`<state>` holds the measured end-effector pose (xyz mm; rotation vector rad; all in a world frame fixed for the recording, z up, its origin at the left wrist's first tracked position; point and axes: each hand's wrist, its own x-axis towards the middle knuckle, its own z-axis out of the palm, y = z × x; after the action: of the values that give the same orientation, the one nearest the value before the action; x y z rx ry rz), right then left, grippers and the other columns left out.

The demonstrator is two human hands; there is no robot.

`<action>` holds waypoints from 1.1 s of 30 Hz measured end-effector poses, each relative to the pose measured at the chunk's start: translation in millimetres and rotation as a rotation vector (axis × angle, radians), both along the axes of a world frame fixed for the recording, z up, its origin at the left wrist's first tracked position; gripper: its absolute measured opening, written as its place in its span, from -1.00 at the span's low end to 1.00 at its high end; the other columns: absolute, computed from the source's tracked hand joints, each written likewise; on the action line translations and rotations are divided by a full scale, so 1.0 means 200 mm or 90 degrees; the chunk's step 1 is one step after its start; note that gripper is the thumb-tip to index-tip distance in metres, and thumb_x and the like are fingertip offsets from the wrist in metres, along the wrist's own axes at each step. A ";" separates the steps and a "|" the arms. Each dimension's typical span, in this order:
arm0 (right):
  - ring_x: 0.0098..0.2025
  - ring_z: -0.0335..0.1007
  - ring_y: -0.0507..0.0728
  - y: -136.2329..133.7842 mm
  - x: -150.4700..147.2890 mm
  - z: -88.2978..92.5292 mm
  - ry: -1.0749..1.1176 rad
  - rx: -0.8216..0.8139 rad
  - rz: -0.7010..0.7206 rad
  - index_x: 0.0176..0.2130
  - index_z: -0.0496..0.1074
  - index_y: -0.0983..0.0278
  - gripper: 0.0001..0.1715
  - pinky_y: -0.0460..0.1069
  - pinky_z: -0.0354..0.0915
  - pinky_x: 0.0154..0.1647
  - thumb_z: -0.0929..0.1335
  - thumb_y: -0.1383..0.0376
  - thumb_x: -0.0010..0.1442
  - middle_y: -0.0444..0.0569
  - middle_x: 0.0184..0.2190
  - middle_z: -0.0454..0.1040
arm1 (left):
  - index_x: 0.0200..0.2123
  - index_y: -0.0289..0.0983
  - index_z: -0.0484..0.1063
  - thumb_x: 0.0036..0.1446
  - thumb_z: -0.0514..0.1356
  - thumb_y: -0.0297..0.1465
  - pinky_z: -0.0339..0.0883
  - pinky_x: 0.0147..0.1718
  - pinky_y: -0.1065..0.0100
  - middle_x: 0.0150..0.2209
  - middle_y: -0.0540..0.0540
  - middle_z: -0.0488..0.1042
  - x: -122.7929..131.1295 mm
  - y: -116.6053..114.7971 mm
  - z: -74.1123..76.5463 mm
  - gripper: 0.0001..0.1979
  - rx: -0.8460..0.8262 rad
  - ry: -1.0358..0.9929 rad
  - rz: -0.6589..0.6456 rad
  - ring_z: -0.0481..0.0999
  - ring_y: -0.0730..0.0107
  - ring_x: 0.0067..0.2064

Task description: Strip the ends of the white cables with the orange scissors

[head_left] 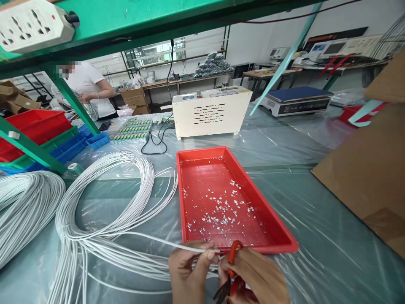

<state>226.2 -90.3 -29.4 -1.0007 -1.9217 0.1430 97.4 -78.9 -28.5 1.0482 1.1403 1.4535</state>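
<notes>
My left hand [191, 270] is closed, pinching a white cable [158, 240] close to its end between thumb and fingers. The cable's dark tip sticks out to the right, over the near rim of a red tray [268, 215]. My right hand [256, 272] is closed around orange-handled scissors [233, 255], with a dark blade pointing down and left. Its fingertips are beside the cable's tip; whether they touch it is hard to see. The held cable runs back to a large coil of white cables [72, 211] on the left. Small silvery scraps [221, 211] lie scattered in the tray.
Another cable coil [28, 202] lies far left, below stacked bins [34, 122]. A cream machine [211, 112] stands behind the tray, with a scale [294, 100] to its right. Cardboard [363, 177] fills the right side. A person [90, 88] in white stands across the table.
</notes>
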 end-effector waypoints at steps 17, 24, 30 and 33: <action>-0.52 0.33 0.06 0.13 0.19 -0.06 0.065 -0.164 -0.276 -0.49 0.35 0.25 -0.94 -0.07 0.19 -0.47 0.34 0.33 0.01 -0.13 -0.56 0.40 | -0.61 -0.33 0.48 -0.08 0.25 -0.28 0.28 -0.52 0.50 -0.71 -0.01 0.48 0.03 0.01 0.04 -0.77 -0.186 -0.107 -0.088 0.42 0.49 -0.61; -0.54 0.32 0.03 0.12 0.17 0.01 0.140 -0.241 -0.197 -0.51 0.37 0.29 -0.83 -0.12 0.26 -0.48 0.28 0.29 0.07 -0.13 -0.60 0.38 | -0.65 -0.34 0.43 -0.10 0.25 -0.29 0.30 -0.55 0.46 -0.71 -0.03 0.47 0.04 0.00 0.05 -0.76 -0.174 -0.076 -0.064 0.42 0.45 -0.62; -0.60 0.28 0.00 0.06 0.09 0.08 0.227 -0.364 -0.019 -0.51 0.33 0.30 -0.92 -0.15 0.24 -0.59 0.32 0.35 -0.01 -0.14 -0.63 0.36 | -0.56 -0.34 0.48 -0.10 0.26 -0.34 0.35 -0.51 0.44 -0.65 -0.05 0.51 0.03 -0.02 0.03 -0.84 -0.092 -0.003 -0.008 0.48 0.37 -0.56; -0.62 0.21 -0.01 0.05 0.06 0.06 0.204 -0.366 -0.011 -0.54 0.31 0.30 -0.92 -0.14 0.19 -0.63 0.31 0.37 -0.04 -0.17 -0.66 0.29 | -0.54 -0.32 0.49 -0.09 0.25 -0.35 0.37 -0.50 0.43 -0.64 -0.04 0.52 0.02 -0.02 0.01 -0.86 -0.044 0.037 0.005 0.50 0.36 -0.56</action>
<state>238.3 -81.2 -17.2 -1.2728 -1.6009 0.8326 102.1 -83.7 -26.0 1.0451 1.2290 1.3882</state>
